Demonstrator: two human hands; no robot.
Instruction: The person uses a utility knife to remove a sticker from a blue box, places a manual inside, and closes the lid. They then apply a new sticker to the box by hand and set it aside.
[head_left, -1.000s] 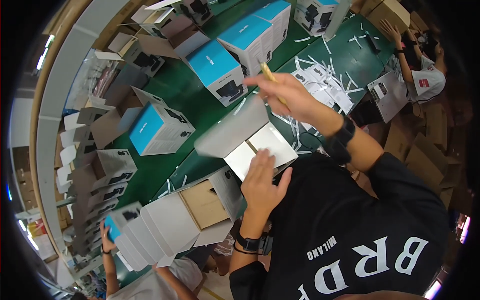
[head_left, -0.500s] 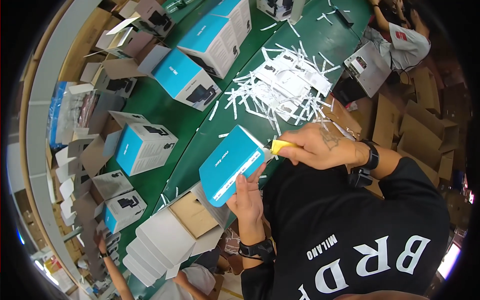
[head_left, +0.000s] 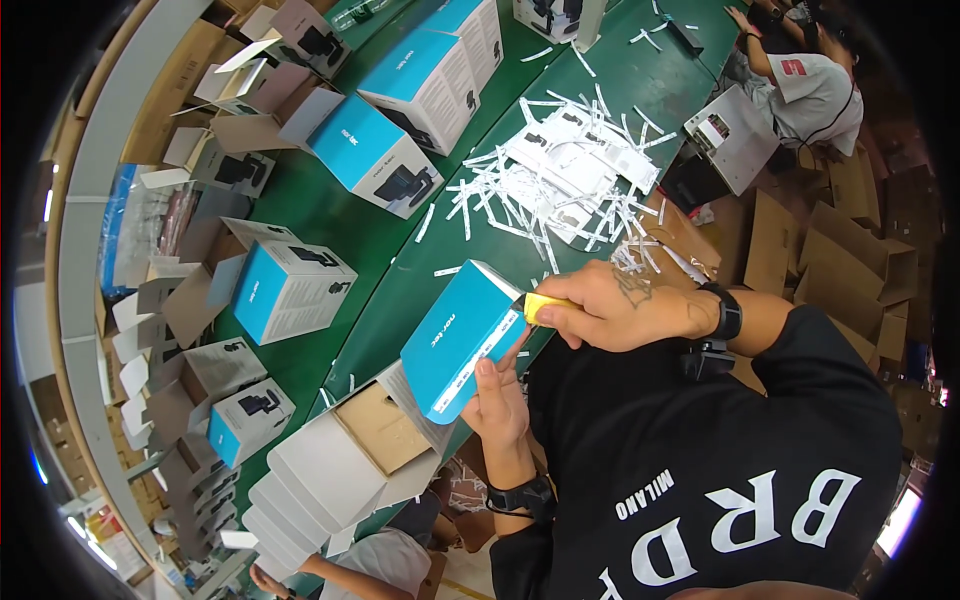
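My left hand [head_left: 500, 398] grips a blue-and-white carton [head_left: 455, 335] by its near edge, thumb on top; the fingers underneath are partly hidden. The carton is tilted, blue face up, with a white printed strip [head_left: 467, 372] along its edge near the thumb. In my right hand [head_left: 595, 305] is a yellow tool with a dark tip [head_left: 540, 306], closed in the fingers. Its tip meets the carton's corner at the far end of the strip; whether it has a blade I cannot make out.
A heap of white paper strips and cards [head_left: 575, 170] lies on the green table [head_left: 400, 275]. Blue-and-white cartons [head_left: 372, 155] stand to the left. Below the held carton are a stack of white flaps [head_left: 310, 480] and an open box [head_left: 385, 425]. Other people work at the far right and lower left.
My right hand has shifted left and slightly down, bringing the yellow tool's tip onto the carton corner. The carton tipped slightly in my left hand. A co-worker's arm moved at lower left.
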